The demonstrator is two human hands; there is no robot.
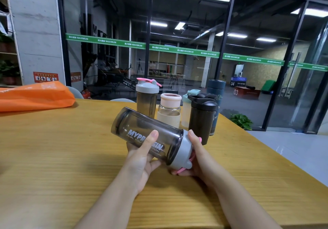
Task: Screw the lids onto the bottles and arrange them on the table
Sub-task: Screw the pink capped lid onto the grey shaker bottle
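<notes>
Smoky shaker bottle [142,131] near-horizontal, base far-left, grey lid [182,150] near-right, both hands' fingers [150,140] curled round.

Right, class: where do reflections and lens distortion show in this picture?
Head view: ceiling lights mirror in the glass wall; the wide lens bows the green stripe and wooden table edges; the shaker bottle, held by the left hand and right hand, looks sharp.
</notes>
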